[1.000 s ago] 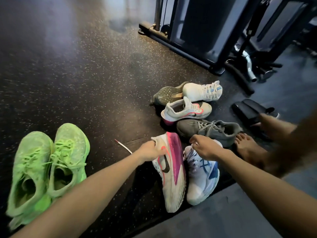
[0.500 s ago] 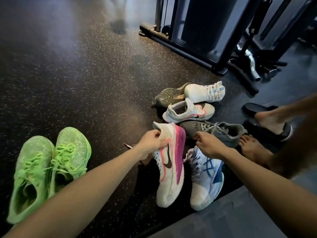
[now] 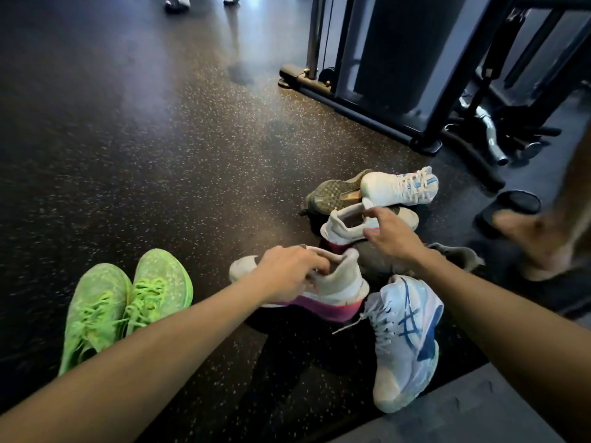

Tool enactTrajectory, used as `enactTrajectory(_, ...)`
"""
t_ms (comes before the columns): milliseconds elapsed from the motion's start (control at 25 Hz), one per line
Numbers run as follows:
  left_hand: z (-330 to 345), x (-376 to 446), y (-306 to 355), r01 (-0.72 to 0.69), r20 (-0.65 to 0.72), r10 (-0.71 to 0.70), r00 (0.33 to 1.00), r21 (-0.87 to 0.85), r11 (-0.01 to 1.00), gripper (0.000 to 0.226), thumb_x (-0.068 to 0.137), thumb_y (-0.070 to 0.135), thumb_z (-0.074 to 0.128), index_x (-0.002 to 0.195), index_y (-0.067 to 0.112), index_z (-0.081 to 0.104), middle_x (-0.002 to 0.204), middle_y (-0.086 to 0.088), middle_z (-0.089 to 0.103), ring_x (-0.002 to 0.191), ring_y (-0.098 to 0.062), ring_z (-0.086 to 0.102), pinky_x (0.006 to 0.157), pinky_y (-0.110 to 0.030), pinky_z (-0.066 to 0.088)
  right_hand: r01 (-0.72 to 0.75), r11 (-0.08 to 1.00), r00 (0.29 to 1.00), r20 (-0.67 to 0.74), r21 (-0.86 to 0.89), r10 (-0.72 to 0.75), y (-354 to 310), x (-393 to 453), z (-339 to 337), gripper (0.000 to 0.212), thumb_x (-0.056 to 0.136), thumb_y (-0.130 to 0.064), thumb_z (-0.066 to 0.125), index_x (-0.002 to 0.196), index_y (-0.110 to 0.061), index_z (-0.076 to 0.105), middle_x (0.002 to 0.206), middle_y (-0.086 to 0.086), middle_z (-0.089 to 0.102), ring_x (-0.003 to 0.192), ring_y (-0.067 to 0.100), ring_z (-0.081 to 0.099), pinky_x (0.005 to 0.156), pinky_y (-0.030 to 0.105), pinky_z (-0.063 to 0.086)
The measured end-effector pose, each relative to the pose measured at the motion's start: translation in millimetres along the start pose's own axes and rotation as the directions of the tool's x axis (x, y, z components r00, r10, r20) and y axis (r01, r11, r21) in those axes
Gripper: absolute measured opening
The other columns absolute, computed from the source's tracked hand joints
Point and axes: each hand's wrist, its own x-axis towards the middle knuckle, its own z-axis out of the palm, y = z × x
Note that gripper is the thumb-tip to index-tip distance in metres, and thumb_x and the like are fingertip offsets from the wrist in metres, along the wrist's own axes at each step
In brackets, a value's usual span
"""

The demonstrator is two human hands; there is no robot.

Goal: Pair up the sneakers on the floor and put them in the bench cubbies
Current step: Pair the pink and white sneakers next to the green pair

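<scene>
My left hand (image 3: 289, 271) grips the collar of a white sneaker with a pink sole (image 3: 335, 287), which is turned with its toe to the left. Farther back, my right hand (image 3: 391, 233) pinches the collar of the matching white-and-pink sneaker (image 3: 343, 227). A lime-green pair (image 3: 128, 302) stands side by side on the left. One white-and-blue sneaker (image 3: 406, 340) lies by my right forearm, and its mate (image 3: 399, 187) sits at the back of the pile. An olive-grey sneaker (image 3: 332, 193) lies sole up. Another grey sneaker (image 3: 457, 255) is mostly hidden behind my right arm.
A gym machine frame (image 3: 367, 100) and a chrome handle (image 3: 489, 139) stand behind the pile. On the right is a black slide sandal (image 3: 515, 201) with a person's bare foot (image 3: 540, 241) beside it. A grey mat (image 3: 463, 410) borders the speckled black floor.
My left hand has swung the pink-soled sneaker round so its toe points left. My right hand left the white-and-blue sneaker and reached back to the second white-and-pink one.
</scene>
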Motion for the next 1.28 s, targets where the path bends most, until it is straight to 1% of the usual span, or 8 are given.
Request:
enactTrajectory(120,4.9,-12.8,-7.3,-0.211,0.030,0.210,0.977,0.240,0.948,0.031,0.086,0.012,0.052,0.106,0.034,0.060,0.112,0.013,0.061,0.114,-0.013,0.051,0.083,-0.036,0.037,-0.033,0.998,0.998,0.060,0.055,0.030,-17.6,22.7,12.7,0.035,0.090,-0.021,0.061,0.122,-0.011,0.055,0.125,0.008,0.058,0.115,0.024,0.055,0.095,0.036,0.042)
enactTrajectory(320,32.8,-39.5,-31.6,-0.419,0.019,0.445,0.895,0.375,0.827,0.028,0.084,0.017,0.044,0.096,0.034,0.064,0.093,0.012,0.063,0.097,-0.014,0.059,0.074,-0.035,0.045,-0.165,0.986,0.972,0.173,0.036,0.157,-29.6,54.5,61.5,0.035,0.093,-0.029,0.056,0.112,-0.001,0.047,0.104,0.018,0.061,0.095,0.037,0.065,0.068,0.041,0.053)
enactTrajectory(520,68.1,-60.1,-46.8,-0.507,0.004,0.543,0.840,0.363,0.782,0.020,0.089,0.014,0.050,0.095,0.031,0.060,0.092,0.008,0.060,0.091,-0.017,0.057,0.072,-0.034,0.049,-0.206,0.978,0.979,0.006,0.026,0.206,-16.2,68.7,94.9,0.044,0.091,-0.031,0.060,0.119,0.001,0.051,0.117,0.024,0.061,0.107,0.040,0.059,0.084,0.042,0.048)
enactTrajectory(800,82.4,-74.5,-62.4,-0.492,0.014,0.526,0.851,0.374,0.786,0.021,0.092,0.017,0.046,0.093,0.031,0.061,0.091,0.011,0.060,0.092,-0.014,0.056,0.078,-0.027,0.040,-0.131,0.989,0.991,-0.046,-0.069,0.128,-2.5,65.9,94.8,0.035,0.094,-0.025,0.057,0.120,-0.001,0.056,0.112,0.023,0.063,0.104,0.039,0.059,0.077,0.037,0.042)
enactTrajectory(920,77.7,-81.2,-62.6,-0.473,0.064,0.486,0.872,0.369,0.800,0.027,0.088,0.017,0.041,0.088,0.032,0.062,0.090,0.012,0.061,0.090,-0.012,0.058,0.077,-0.022,0.039,-0.121,0.991,0.989,-0.092,-0.049,0.117,-3.1,62.1,87.7,0.031,0.094,-0.022,0.057,0.117,-0.001,0.060,0.109,0.025,0.065,0.104,0.041,0.060,0.083,0.042,0.046)
enactTrajectory(1040,78.4,-83.9,-64.3,-0.433,0.087,0.430,0.899,0.325,0.841,0.025,0.084,0.017,0.041,0.087,0.030,0.063,0.090,0.010,0.062,0.089,-0.013,0.060,0.074,-0.023,0.047,-0.154,0.987,0.979,-0.126,0.041,0.158,-5.8,56.2,79.3,0.027,0.095,-0.017,0.056,0.115,0.001,0.062,0.106,0.027,0.066,0.101,0.041,0.061,0.073,0.036,0.041)
enactTrajectory(1200,74.9,-78.9,-57.9,-0.324,0.158,0.291,0.944,0.264,0.908,0.031,0.078,0.012,0.054,0.107,0.018,0.063,0.108,-0.004,0.061,0.107,-0.024,0.056,0.085,-0.033,0.050,-0.157,0.983,0.976,-0.139,0.096,0.169,-5.3,45.4,69.5,0.027,0.094,-0.016,0.059,0.112,0.004,0.060,0.105,0.028,0.065,0.101,0.041,0.061,0.071,0.032,0.035)
enactTrajectory(1280,74.2,-82.4,-53.5,-0.265,0.221,0.218,0.951,0.214,0.940,0.033,0.082,0.024,0.059,0.114,0.016,0.060,0.117,-0.007,0.056,0.114,-0.025,0.048,0.094,-0.036,0.046,-0.142,0.985,0.977,-0.144,0.102,0.156,-3.5,41.1,65.3,0.028,0.093,-0.018,0.060,0.109,0.005,0.061,0.104,0.029,0.066,0.101,0.042,0.061,0.074,0.036,0.038)
